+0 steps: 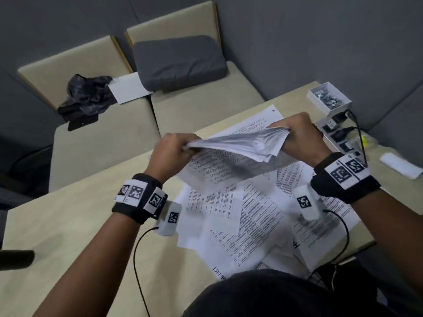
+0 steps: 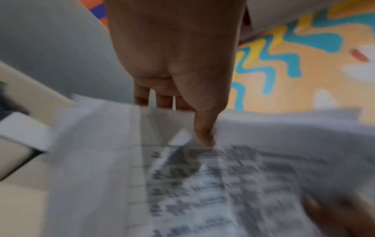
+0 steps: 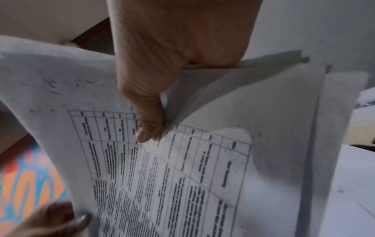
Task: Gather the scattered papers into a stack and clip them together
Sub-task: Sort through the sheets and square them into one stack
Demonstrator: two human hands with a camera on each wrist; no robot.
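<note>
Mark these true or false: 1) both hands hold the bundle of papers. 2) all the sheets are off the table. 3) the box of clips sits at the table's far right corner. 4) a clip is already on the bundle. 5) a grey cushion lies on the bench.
1) True: the left hand and right hand each grip an end of the bundle of papers.
2) False: loose sheets lie scattered on the table.
3) True: the box of clips sits there.
4) False: no clip shows on the bundle in any view.
5) True: the grey cushion lies on the bench.
</note>
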